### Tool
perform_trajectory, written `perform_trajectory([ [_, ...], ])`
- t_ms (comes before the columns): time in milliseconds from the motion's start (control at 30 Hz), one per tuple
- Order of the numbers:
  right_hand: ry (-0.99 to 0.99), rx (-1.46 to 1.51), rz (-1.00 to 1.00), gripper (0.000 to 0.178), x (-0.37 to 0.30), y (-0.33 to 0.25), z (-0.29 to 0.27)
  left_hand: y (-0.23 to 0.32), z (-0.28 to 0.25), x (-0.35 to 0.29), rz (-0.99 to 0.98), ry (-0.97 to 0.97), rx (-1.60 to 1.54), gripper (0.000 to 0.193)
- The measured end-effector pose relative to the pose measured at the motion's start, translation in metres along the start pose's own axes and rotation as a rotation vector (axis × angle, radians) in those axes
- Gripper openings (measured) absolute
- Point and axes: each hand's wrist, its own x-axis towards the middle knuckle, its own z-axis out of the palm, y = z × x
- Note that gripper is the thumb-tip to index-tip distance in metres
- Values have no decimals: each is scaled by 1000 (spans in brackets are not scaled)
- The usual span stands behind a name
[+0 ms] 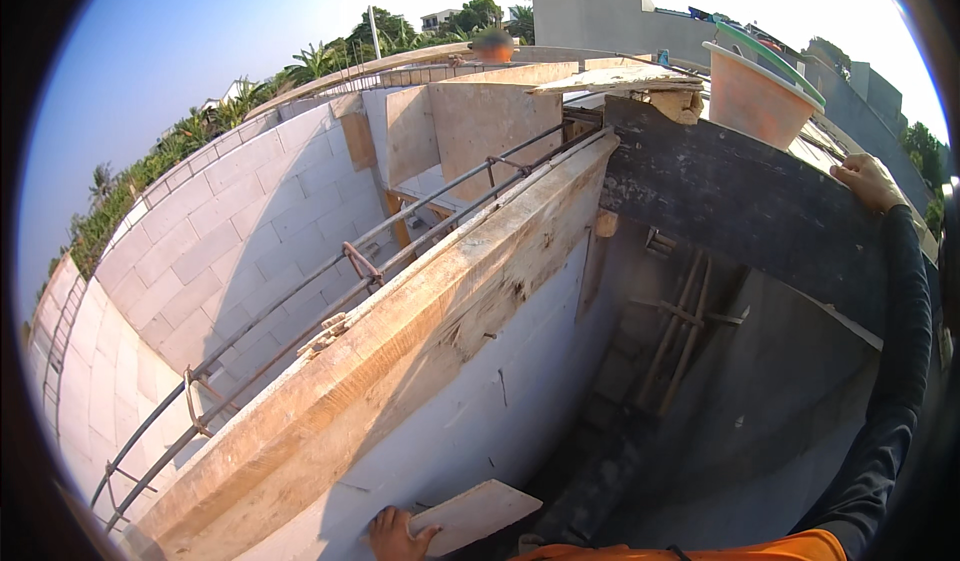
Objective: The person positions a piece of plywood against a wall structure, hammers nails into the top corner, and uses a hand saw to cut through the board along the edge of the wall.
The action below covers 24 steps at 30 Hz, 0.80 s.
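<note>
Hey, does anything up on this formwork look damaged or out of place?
Yes: the pale plank at the corner, by the end of the dark board, looks ragged and splintered. Also, what look like loose wood scraps sit along the long beam's top edge.

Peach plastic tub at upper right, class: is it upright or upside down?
Upright: the peach plastic tub is widest at its top and narrows downward. Its contents cannot be seen.

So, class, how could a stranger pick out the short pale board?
Find the long timber beam running diagonally across the picture. At the bottom edge is the left hand; just right of it shows the short pale board, far stubbier than the beam.
</note>
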Motion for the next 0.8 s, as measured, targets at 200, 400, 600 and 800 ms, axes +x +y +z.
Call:
perform_trajectory([
  [200,-9,103,13,32,57,81,25,7,-10,3,12,16,11,58],
  [400,-92,312,131,22,74,106,9,7,-9,3,-13,-15,-12,57],
  [600,21,159,113,30,31,107,-45,2,-5,5,-9,-113,-10,59],
  [800,452,365,110,34,-45,82,-25,-6,6,-5,34,28,4,63],
])
